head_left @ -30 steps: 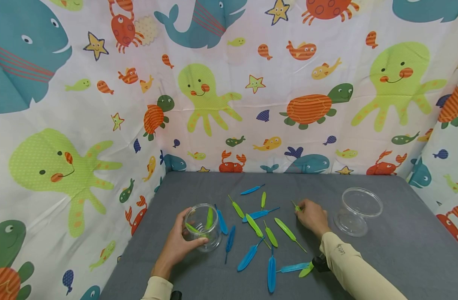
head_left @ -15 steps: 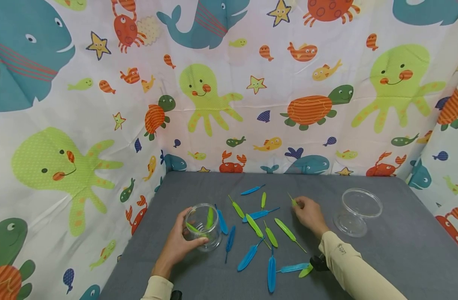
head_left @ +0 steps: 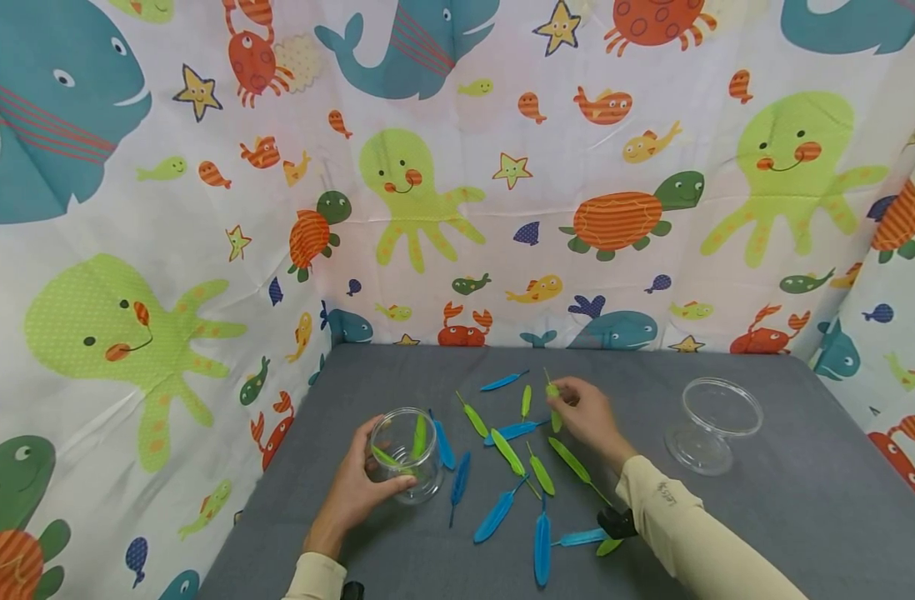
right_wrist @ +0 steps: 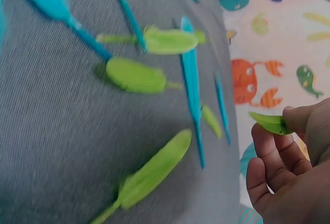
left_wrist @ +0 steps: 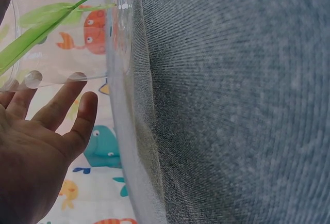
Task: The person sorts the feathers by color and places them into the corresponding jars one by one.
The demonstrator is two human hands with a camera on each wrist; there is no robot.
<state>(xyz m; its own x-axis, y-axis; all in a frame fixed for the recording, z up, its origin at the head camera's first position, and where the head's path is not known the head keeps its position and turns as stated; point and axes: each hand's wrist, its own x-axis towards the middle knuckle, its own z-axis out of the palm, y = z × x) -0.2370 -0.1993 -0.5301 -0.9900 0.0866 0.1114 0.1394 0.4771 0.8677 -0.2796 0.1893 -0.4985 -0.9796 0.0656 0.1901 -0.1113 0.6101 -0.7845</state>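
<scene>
The right hand (head_left: 587, 412) pinches a green feather (head_left: 552, 390) between thumb and fingers, above the gray cloth (head_left: 427, 567), its bare quill pointing away from the person. The feather should be nearly weightless, its vane soft and easily creased and its quill stiffer, so a light pinch near the quill's base looks safest; a draft could shift it.

The left hand (head_left: 363, 479) curls its fingers and thumb around a clear jar (head_left: 430, 477) standing on the cloth. Its smooth wall is likely slippery, so a wide hold like this suits it. Seen through that wall, the contents look like 2 green feathers, though the count is uncertain.

Between the hands lie loose green feathers (head_left: 507, 452) and blue feathers (head_left: 495, 515), some crossing, which could snag or slide if brushed. A second clear jar (head_left: 699, 452) stands on the far right, well apart from that scatter.
</scene>
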